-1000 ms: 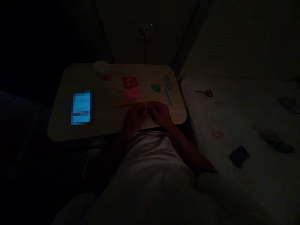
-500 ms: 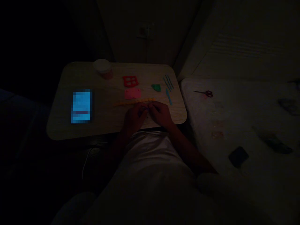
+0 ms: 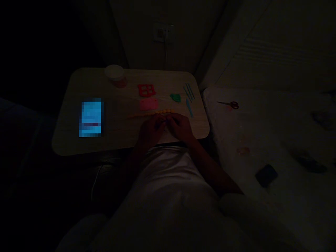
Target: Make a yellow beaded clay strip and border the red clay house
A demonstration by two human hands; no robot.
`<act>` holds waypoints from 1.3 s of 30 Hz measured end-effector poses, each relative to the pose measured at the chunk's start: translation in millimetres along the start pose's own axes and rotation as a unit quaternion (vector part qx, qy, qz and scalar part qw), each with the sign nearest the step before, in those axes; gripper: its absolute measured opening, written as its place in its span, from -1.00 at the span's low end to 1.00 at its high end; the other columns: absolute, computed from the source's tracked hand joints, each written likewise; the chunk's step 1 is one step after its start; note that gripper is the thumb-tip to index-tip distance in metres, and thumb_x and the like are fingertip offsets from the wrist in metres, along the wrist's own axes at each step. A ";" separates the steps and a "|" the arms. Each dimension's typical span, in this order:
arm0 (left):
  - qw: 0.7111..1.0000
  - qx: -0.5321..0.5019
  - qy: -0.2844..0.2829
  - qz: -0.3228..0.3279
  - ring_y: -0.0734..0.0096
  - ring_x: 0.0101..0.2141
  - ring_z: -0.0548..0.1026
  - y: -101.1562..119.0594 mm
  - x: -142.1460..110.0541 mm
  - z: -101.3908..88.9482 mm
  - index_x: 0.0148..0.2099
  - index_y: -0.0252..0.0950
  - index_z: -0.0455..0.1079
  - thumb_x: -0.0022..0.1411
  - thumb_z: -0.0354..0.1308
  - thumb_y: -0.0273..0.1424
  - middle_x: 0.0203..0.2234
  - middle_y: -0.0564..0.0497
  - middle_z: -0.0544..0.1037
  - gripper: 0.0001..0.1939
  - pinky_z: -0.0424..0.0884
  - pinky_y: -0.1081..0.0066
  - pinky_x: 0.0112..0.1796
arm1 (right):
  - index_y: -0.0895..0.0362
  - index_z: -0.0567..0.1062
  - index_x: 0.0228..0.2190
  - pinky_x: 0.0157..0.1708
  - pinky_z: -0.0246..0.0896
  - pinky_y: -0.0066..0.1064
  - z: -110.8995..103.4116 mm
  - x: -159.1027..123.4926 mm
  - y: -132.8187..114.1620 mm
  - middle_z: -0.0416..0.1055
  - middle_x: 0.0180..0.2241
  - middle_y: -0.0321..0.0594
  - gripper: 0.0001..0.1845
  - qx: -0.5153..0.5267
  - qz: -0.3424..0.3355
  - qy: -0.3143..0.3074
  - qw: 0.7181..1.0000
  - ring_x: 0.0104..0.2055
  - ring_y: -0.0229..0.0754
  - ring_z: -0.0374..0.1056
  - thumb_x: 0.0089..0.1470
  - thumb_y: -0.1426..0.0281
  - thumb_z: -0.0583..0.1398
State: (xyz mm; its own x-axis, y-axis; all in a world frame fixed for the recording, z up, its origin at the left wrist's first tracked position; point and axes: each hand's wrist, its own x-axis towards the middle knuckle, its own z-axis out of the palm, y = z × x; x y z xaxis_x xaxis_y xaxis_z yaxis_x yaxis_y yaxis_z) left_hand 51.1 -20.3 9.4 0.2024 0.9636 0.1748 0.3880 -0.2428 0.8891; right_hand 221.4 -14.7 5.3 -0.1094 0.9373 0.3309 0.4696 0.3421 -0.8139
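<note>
In dim light, my left hand and my right hand meet over the table's near edge. Their fingertips pinch a small purple piece, mostly covered by the fingers, its shape hard to make out. Just beyond the hands lies a bumpy orange strip, with a thinner tail toward the left. Behind it are a flat pink piece and a red window-like frame with several openings. A green piece lies to the right, near a light-blue plastic knife and thin sticks.
The pale wooden table carries a tub at the back and a glowing, pixelated screen on the left. Scissors and a dark square item lie on the pale surface to the right. A wall socket is behind.
The purple piece shows less between my fingertips than before. Both hands stay in nearly the same place, and the things on the table have not moved.
</note>
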 end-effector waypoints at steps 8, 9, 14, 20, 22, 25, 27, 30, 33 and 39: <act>1.000 0.005 -0.001 -0.003 0.34 -0.36 0.55 1.1 -0.2 0.0 -0.11 -0.21 0.46 0.27 0.16 -0.31 -0.35 0.05 0.61 -0.83 0.42 0.39 -0.31 | 0.10 0.62 -0.32 -0.21 0.33 -0.33 0.3 -0.9 0.9 0.60 -0.31 -0.20 -0.69 -0.002 0.001 0.002 1.000 -0.26 -0.12 0.47 0.28 0.23 0.12; 1.000 0.007 -0.001 -0.004 0.35 -0.37 0.54 1.2 -0.1 0.0 -0.11 -0.21 0.46 0.27 0.15 -0.32 -0.36 0.05 0.61 -0.83 0.41 0.40 -0.32 | 0.09 0.62 -0.32 -0.21 0.33 -0.33 0.2 -0.9 0.7 0.60 -0.31 -0.20 -0.69 -0.002 0.000 0.003 1.000 -0.27 -0.12 0.47 0.28 0.23 0.12; 1.000 0.012 0.009 0.002 0.37 -0.41 0.51 1.7 0.2 0.1 -0.11 -0.22 0.47 0.25 0.16 -0.32 -0.39 0.06 0.60 -0.82 0.38 0.41 -0.35 | 0.10 0.63 -0.30 -0.18 0.34 -0.33 -0.3 -0.7 0.0 0.60 -0.29 -0.19 -0.68 -0.002 0.001 0.000 1.000 -0.24 -0.11 0.48 0.29 0.23 0.12; 1.000 0.005 0.001 -0.002 0.35 -0.37 0.54 3.0 0.2 0.2 -0.11 -0.22 0.46 0.26 0.15 -0.31 -0.37 0.05 0.61 -0.82 0.41 0.41 -0.32 | 0.11 0.63 -0.32 -0.18 0.34 -0.32 0.4 -0.3 0.7 0.60 -0.31 -0.18 -0.68 0.005 -0.006 0.005 1.000 -0.26 -0.11 0.47 0.28 0.23 0.13; 1.000 0.002 0.001 -0.006 0.33 -0.36 0.55 3.6 0.1 0.2 -0.11 -0.22 0.46 0.27 0.15 -0.30 -0.37 0.04 0.62 -0.82 0.42 0.40 -0.30 | 0.10 0.62 -0.31 -0.18 0.34 -0.33 0.9 -0.4 1.3 0.60 -0.31 -0.20 -0.69 0.008 -0.008 0.006 1.000 -0.26 -0.12 0.47 0.28 0.23 0.13; 1.000 0.003 0.003 -0.009 0.32 -0.35 0.56 4.3 0.1 0.2 -0.11 -0.22 0.47 0.26 0.15 -0.31 -0.36 0.03 0.63 -0.82 0.42 0.39 -0.30 | 0.10 0.62 -0.31 -0.20 0.34 -0.33 1.1 -0.6 1.7 0.59 -0.31 -0.20 -0.68 0.012 -0.005 0.008 1.000 -0.27 -0.13 0.47 0.28 0.22 0.13; 1.000 0.006 0.004 -0.009 0.33 -0.36 0.55 4.4 0.0 0.1 -0.11 -0.23 0.47 0.26 0.15 -0.32 -0.35 0.03 0.62 -0.82 0.41 0.40 -0.31 | 0.10 0.62 -0.33 -0.22 0.33 -0.33 0.7 -0.6 1.4 0.59 -0.33 -0.20 -0.68 0.008 -0.003 0.009 1.000 -0.28 -0.12 0.46 0.27 0.21 0.13; 1.000 0.007 0.005 -0.004 0.35 -0.37 0.54 4.2 -0.1 0.1 -0.11 -0.23 0.47 0.26 0.16 -0.32 -0.36 0.04 0.62 -0.82 0.40 0.41 -0.32 | 0.10 0.62 -0.34 -0.22 0.33 -0.33 0.2 -0.5 1.0 0.59 -0.33 -0.21 -0.67 0.004 -0.002 0.007 1.000 -0.28 -0.13 0.46 0.28 0.20 0.13; 1.000 -0.004 0.006 -0.004 0.35 -0.36 0.55 4.0 -0.2 0.4 -0.12 -0.23 0.47 0.26 0.16 -0.31 -0.35 0.04 0.62 -0.82 0.41 0.41 -0.32 | 0.10 0.62 -0.33 -0.22 0.33 -0.33 0.3 -0.4 1.8 0.59 -0.33 -0.21 -0.67 0.002 -0.003 0.007 1.000 -0.28 -0.13 0.46 0.28 0.20 0.13; 1.000 -0.013 0.007 -0.002 0.35 -0.34 0.56 3.3 0.0 1.1 -0.12 -0.23 0.46 0.25 0.16 -0.33 -0.33 0.04 0.62 -0.83 0.42 0.41 -0.30 | 0.09 0.62 -0.33 -0.22 0.33 -0.31 0.8 -0.4 2.3 0.59 -0.32 -0.21 -0.69 0.005 -0.001 0.009 1.000 -0.27 -0.12 0.46 0.27 0.21 0.14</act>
State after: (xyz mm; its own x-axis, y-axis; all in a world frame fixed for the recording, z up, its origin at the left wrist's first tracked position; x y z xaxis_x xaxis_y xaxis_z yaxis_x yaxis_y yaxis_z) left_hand 53.3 -21.2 11.9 0.1879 0.9660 0.1777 0.3643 -0.2365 0.9007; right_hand 221.8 -14.3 2.9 -0.0940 0.9356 0.3405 0.4605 0.3440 -0.8183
